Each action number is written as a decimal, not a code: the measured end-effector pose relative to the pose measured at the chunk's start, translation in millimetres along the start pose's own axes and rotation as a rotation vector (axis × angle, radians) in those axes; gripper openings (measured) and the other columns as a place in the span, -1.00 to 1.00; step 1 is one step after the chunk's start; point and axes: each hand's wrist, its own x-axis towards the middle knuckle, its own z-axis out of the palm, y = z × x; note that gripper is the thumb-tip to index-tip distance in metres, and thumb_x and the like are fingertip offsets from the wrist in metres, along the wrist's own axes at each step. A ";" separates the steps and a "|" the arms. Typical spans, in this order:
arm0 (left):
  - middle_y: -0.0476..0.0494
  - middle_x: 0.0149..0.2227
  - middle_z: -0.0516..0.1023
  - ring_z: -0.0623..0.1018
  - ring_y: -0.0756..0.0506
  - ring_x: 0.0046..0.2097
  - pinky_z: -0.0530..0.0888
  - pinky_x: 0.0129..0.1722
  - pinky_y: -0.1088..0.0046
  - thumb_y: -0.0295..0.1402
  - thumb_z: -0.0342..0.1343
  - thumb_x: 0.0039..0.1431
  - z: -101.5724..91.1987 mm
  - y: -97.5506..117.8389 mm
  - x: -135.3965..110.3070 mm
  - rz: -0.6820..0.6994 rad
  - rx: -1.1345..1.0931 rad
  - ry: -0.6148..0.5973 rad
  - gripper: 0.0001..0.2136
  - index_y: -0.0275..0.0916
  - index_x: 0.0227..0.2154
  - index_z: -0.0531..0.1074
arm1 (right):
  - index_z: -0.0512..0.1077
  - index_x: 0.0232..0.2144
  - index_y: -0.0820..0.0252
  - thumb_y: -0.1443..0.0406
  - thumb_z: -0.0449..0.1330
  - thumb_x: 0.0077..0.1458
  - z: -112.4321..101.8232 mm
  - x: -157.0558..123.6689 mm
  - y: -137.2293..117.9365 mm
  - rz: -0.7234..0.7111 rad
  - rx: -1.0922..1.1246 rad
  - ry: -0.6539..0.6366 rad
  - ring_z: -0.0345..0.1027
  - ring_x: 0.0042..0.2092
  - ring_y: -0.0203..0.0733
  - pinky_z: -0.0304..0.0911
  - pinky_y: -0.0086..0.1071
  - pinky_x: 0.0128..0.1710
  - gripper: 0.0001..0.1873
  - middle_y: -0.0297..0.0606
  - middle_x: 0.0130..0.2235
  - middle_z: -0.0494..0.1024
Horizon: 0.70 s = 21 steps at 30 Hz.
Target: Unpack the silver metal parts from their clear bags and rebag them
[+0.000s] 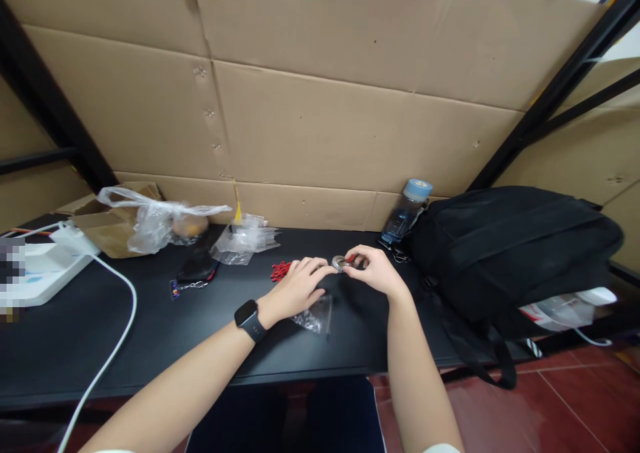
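Both my hands meet over the middle of the black table (150,333). My right hand (373,271) pinches a small silver ring (339,262) with a bit of red on it. My left hand (299,288), with a black smartwatch (249,320) on the wrist, has its fingers curled and touches the ring from the left. A pile of small red pieces (280,270) lies just behind my left hand. A small clear plastic bag (315,316) lies under my left hand.
A black backpack (510,253) fills the table's right side, with a blue-capped bottle (405,213) beside it. At the left lie clear bags (245,240), a black pouch with keys (197,266), a cardboard box with plastic (135,223), a white device (45,270) and its cable (120,333). Cardboard sheets line the back wall.
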 end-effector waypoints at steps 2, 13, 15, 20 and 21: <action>-0.15 -0.03 0.51 0.46 -0.15 -0.01 0.31 -0.05 0.32 -0.31 0.08 0.30 -2.3 -3.4 -2.2 0.019 -0.002 -0.052 -0.76 -0.11 0.01 0.41 | 0.54 -0.31 0.17 0.24 0.33 -0.02 -0.5 -0.1 0.6 0.005 -0.006 0.010 0.39 -0.37 -0.27 0.27 -0.42 -0.34 -0.81 -0.30 -0.34 0.58; 0.05 -0.06 0.62 0.48 -0.08 0.07 0.20 -0.05 0.34 -0.46 0.16 0.26 -5.2 -11.2 -9.2 0.277 -0.121 -0.331 -0.75 0.08 -0.16 0.58 | 0.54 -0.30 0.17 0.24 0.33 -0.02 0.3 -1.3 3.9 0.023 -0.006 -0.004 0.41 -0.35 -0.25 0.27 -0.42 -0.34 -0.81 -0.29 -0.33 0.58; 0.04 0.00 0.60 0.43 -0.09 0.13 0.17 -0.04 0.31 -0.56 0.06 0.27 -2.0 -7.8 -7.4 0.245 -0.055 -0.277 -0.65 0.10 -0.14 0.58 | 0.53 -0.30 0.17 0.24 0.33 -0.02 -0.1 -1.4 3.9 0.017 -0.008 -0.006 0.40 -0.35 -0.26 0.27 -0.42 -0.33 -0.81 -0.29 -0.32 0.58; -0.02 -0.09 0.59 0.49 -0.05 -0.05 0.20 -0.06 0.32 -0.48 0.01 0.32 0.7 -12.0 -7.3 0.151 0.040 -0.237 -0.71 0.02 -0.10 0.56 | 0.54 -0.30 0.16 0.23 0.33 -0.02 -0.4 -0.9 2.1 0.000 -0.014 -0.013 0.39 -0.36 -0.26 0.28 -0.41 -0.33 -0.81 -0.29 -0.32 0.58; -0.04 -0.10 0.59 0.48 -0.06 -0.06 0.20 -0.06 0.32 -0.44 0.01 0.33 0.8 -13.8 -7.9 0.140 0.056 -0.231 -0.73 0.00 -0.10 0.56 | 0.54 -0.30 0.16 0.24 0.33 -0.02 0.0 -0.7 1.6 -0.004 -0.015 -0.014 0.39 -0.36 -0.26 0.27 -0.41 -0.33 -0.81 -0.29 -0.32 0.58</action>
